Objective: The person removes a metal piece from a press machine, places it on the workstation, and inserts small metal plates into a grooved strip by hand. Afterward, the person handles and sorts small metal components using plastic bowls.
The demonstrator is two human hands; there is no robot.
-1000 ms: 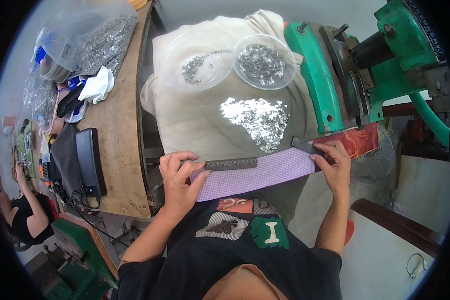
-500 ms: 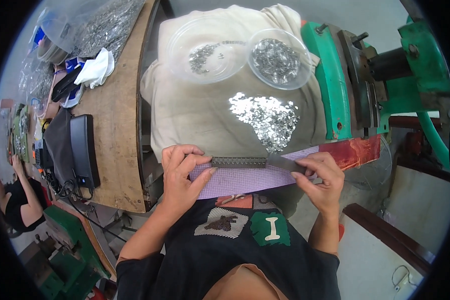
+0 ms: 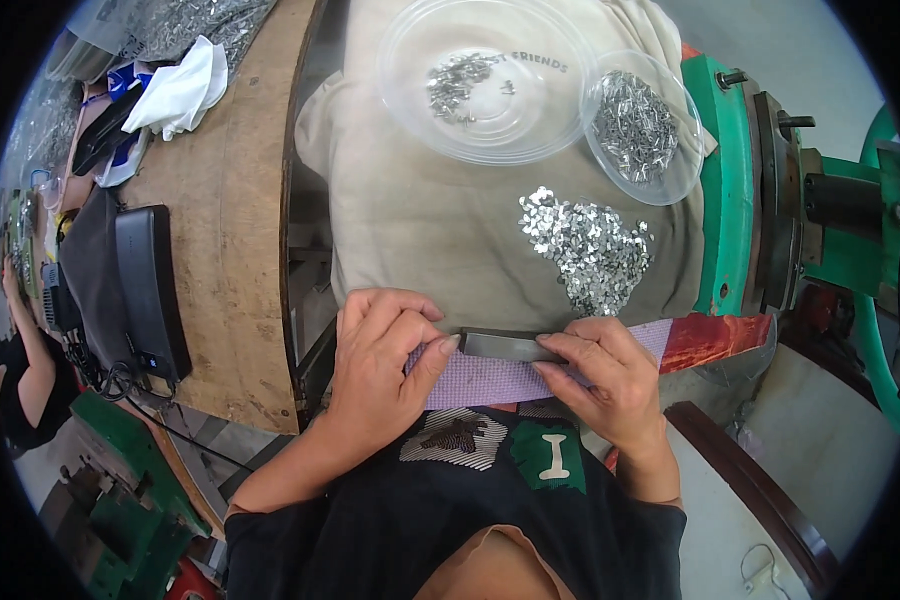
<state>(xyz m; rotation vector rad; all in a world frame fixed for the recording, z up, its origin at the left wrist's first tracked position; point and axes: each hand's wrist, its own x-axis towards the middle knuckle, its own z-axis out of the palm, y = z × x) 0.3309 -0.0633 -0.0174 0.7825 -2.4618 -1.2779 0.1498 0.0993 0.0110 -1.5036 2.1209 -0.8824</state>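
Both the left hand (image 3: 385, 345) and the right hand (image 3: 610, 375) pinch a dark metal strip (image 3: 505, 346) against purple webbing (image 3: 490, 378), at lower centre. A heap of small silver clips (image 3: 585, 250) lies just above on beige cloth (image 3: 420, 220).

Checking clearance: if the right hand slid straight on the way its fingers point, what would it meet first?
Probably the left hand: the right hand points leftward along the metal bar on the purple strip.

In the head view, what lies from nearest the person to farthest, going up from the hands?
Purple strap → grey metal bar → loose pile of metal bits → small clear dish of metal bits and large clear dish, the farthest of them.
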